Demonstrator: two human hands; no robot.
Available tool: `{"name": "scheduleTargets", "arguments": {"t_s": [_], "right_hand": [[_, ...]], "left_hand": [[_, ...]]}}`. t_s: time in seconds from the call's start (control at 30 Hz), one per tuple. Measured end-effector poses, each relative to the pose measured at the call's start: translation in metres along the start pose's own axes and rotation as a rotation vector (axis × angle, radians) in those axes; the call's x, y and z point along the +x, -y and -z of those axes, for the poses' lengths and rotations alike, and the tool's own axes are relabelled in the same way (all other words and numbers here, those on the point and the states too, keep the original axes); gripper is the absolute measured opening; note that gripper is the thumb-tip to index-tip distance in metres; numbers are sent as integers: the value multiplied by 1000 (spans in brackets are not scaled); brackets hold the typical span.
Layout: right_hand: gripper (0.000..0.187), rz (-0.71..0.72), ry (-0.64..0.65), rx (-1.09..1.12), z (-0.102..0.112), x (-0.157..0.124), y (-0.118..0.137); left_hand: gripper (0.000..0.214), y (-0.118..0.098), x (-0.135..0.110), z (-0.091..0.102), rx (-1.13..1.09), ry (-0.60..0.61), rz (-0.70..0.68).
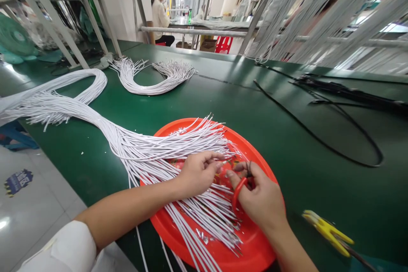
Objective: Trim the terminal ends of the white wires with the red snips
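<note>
The white cable bundle (188,142) in front of you comes in from your left across the green desk (318,187), dips over the rim of the red tray (255,246) and fans out inside it, its long axis running left to right so that the loose ends point toward your right side. That is the relation that matters: your left hand (199,172) is the nearer one, lying over the fan between its far and near strands, while your right hand (259,197) sits just past the ends, near the tray's right side, with the fingertips of both hands close together but apart. Your right hand is curled around red-handled scissors (239,195), one red loop showing by the thumb and a bit of dark metal rising past the fingers. Your left thumb and forefinger are drawn together in a pinch, but you cannot tell whether a cable end sits between them. Your left forearm and hand cover part of the bundle, and your right fingers hide much of the scissors, so the set of the blades is hard to make out. Some near strands run off the bottom edge of the view, and the bundle's far stretch is cut off at the left. The small silvery scraps (204,236) among the cables are too fine to identify.
</note>
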State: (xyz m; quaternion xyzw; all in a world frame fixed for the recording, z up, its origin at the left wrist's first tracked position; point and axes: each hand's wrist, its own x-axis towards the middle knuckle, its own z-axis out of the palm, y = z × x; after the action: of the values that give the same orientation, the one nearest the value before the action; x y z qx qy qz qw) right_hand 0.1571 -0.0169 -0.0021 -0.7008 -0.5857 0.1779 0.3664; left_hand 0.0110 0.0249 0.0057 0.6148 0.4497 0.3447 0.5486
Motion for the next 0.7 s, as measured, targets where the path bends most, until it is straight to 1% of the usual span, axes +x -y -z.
{"name": "scheduleTargets", "arguments": {"t_s": [0.07, 0.13, 0.2, 0.3, 0.5, 0.7], "right_hand": [[24, -8, 109, -18, -1, -2, 0], [22, -22, 206, -34, -3, -3, 2], [22, -14, 256, -39, -5, -4, 4], [21, 2, 260, -54, -6, -4, 7], [25, -31, 263, -90, -6, -3, 7], [24, -28, 278, -110, -7, -3, 6]], "left_hand": [[26, 0, 1, 0, -32, -15, 1], [23, 0, 1, -1, -23, -23, -11], [20, -1, 1, -1, -19, -15, -10], [20, 1, 0, -2, -39, 6, 4], [20, 5, 0, -3, -75, 58, -1], [19, 3, -1, -4, -75, 85, 35]]}}
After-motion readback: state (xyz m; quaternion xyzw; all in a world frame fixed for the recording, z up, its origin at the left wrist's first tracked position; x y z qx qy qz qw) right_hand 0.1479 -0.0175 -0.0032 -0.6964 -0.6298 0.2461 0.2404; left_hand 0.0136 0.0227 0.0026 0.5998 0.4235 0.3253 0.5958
